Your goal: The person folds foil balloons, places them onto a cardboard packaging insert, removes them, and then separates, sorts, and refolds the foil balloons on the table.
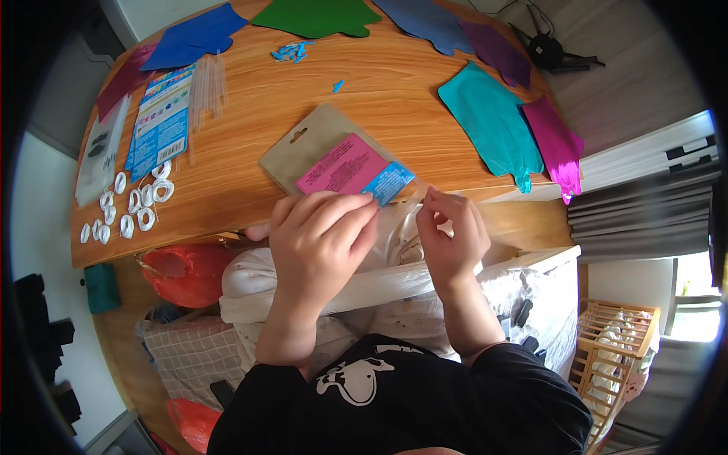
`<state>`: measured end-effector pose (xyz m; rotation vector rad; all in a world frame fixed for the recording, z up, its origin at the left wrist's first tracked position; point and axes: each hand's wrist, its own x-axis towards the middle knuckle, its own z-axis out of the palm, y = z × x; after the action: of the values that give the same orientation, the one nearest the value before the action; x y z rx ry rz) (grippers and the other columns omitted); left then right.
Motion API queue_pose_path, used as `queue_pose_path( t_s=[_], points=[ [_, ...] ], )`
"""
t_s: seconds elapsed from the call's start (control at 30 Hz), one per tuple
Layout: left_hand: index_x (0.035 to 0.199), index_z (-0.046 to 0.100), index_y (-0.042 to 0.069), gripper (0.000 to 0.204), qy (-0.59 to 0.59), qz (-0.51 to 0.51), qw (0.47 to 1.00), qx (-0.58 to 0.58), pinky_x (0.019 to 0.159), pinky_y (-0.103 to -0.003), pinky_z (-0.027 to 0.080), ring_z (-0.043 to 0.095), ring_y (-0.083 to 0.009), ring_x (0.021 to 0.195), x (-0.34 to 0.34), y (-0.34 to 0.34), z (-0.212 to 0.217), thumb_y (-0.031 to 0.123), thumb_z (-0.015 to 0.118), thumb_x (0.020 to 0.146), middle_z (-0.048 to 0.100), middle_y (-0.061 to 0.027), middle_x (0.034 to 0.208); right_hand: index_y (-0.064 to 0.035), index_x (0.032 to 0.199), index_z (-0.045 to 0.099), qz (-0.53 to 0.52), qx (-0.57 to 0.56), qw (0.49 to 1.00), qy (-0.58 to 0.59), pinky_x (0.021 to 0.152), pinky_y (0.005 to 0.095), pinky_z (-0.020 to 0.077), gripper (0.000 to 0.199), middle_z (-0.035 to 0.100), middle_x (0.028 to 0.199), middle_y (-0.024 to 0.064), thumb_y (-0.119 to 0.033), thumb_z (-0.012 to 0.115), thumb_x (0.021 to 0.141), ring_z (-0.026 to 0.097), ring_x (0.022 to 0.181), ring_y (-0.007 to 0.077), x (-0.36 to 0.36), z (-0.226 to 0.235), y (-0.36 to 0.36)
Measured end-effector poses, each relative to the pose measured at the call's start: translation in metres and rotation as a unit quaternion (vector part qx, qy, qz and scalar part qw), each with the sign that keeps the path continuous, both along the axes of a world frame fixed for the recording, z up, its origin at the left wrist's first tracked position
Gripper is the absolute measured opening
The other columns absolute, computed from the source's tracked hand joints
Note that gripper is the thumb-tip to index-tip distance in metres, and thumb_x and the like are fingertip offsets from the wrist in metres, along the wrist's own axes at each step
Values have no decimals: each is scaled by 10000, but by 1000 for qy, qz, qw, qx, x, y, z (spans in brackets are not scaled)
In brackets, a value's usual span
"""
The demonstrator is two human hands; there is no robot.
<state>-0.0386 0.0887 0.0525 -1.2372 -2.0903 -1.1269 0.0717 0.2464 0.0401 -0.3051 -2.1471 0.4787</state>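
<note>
At the near edge of the table, a flat grey-brown card package (318,140) with a hang hole lies tilted. It bears a pink label (345,165) and a blue printed patch (388,184). My left hand (322,235) rests over the package's near edge with its fingers closed on it. Beside the blue patch, my right hand (453,231) pinches a piece of clear plastic film (413,196) between thumb and forefinger. The film's lower part hangs between my hands, and how it joins the package is hard to tell.
Flat foil balloons lie around the table (265,98): blue (196,36), green (315,17), teal (491,121), magenta (553,144) and others. White ribbon rolls (145,196), blue printed cards (163,114), clear tubes (206,87) and small blue clips (292,51) lie there too.
</note>
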Motion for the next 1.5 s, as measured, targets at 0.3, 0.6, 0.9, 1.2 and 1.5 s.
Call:
queue_pose_path(
  t_s=[0.3,0.6,0.9,1.2,1.5],
  points=[
    [1198,688,98,402,-79,-18,992,-92,1120,-513,398,539,-327,1341,-17,-4,1,278,768,848,655,-116,1318,-23,1086,711,221,-85,962,-136,834,334,569,282,763,1087,105,45,781,821,714,937,234,12,13,20],
    [1268,678,96,479,-87,-105,983,-119,1172,-549,356,532,-336,1363,-18,-11,-1,292,760,839,646,-107,1366,-52,1007,765,147,-58,977,-144,790,345,545,237,759,1016,68,-14,825,781,683,894,245,0,23,28],
    [1324,659,112,534,-108,-152,974,-126,1166,-535,374,546,-330,1350,-17,-15,4,223,751,810,662,-96,1342,-85,1000,795,227,70,958,-161,831,375,528,283,750,1014,41,-35,829,724,656,932,250,-3,25,50],
    [1346,649,119,568,-114,-170,973,-107,1165,-521,384,563,-317,1332,-20,-15,1,192,753,792,680,-94,1310,-88,990,800,264,63,950,-156,855,380,542,274,749,1039,51,-33,823,722,668,997,255,-6,18,51],
    [1311,671,125,534,-119,-178,970,-114,1157,-510,393,579,-313,1316,-21,-16,4,200,758,789,683,-94,1304,-64,982,790,271,80,951,-127,792,360,565,255,745,1029,70,-28,839,734,694,927,247,-7,13,51]
  ],
)
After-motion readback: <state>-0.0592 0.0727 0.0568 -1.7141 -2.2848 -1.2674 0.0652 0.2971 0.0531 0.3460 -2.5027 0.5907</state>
